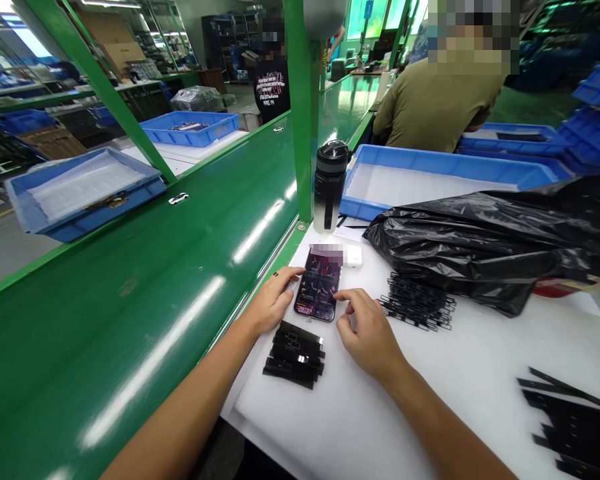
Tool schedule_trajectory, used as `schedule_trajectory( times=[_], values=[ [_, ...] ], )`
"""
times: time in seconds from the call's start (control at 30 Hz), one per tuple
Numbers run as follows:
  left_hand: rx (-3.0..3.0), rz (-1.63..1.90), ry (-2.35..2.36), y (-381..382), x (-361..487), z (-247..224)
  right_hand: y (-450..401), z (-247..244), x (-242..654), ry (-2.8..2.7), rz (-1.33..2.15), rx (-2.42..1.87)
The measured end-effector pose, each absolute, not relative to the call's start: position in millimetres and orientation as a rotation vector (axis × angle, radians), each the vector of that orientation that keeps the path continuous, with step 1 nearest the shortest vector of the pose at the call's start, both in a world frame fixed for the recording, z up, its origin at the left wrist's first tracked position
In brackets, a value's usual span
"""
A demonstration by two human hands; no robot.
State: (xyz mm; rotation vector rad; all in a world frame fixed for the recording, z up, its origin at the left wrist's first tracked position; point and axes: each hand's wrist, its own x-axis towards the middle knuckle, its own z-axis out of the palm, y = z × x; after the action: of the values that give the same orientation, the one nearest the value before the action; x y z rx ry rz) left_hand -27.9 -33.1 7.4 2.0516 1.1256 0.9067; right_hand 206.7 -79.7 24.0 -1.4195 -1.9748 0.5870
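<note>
Black smartphone (319, 283) on white foam sheet (380, 420), lower centre of frame. I read left hand (273, 301) open, fingers on phone's edge; right hand (367, 331) loosely curled, fingertips touching; neither gripping. Black plastic strips (294, 353) just below.

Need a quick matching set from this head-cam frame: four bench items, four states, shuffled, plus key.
Items:
1. Phone
2. Black plastic bag
3. Water bottle
4. Stack of black strips

States:
A. Standing upright beside a blue tray
B. Crumpled in a heap, right of the phone
C. Lying on the white sheet, just in front of the phone
D. Lying screen up, touched by the left hand

Pairs: 1-D, 2-B, 3-A, 4-C
</note>
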Motion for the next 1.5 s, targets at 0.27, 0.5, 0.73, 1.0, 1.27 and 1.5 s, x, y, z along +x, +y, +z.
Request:
schedule_trajectory(
  times=[0.27, 0.5, 0.73, 1.0, 1.27, 1.5],
  values=[
    [2.012, 0.893, 1.125, -32.0, -28.4, 8.4, -77.7, 21.6, 206.8, -1.971, 0.601, -1.393],
    [1.948, 0.897, 1.137, -28.8, -29.1, 6.1, -77.2, 23.2, 207.0, -1.960, 0.591, -1.379],
    [1.961, 0.817, 1.192, -28.7, -26.4, 10.0, -76.7, 23.7, 209.8, -1.922, 0.647, -1.384],
    [1.879, 0.779, 1.234, -22.6, -20.9, 17.2, -76.6, 23.5, 209.5, -1.908, 0.643, -1.377],
    [1.819, 0.725, 1.408, 7.0, -2.0, 33.8, -75.3, 21.4, 208.8, -1.881, 0.667, -1.392],
    [1.824, 0.731, 1.419, 23.2, 5.4, 33.0, -74.1, 22.0, 208.3, -1.864, 0.678, -1.392]
  ],
)
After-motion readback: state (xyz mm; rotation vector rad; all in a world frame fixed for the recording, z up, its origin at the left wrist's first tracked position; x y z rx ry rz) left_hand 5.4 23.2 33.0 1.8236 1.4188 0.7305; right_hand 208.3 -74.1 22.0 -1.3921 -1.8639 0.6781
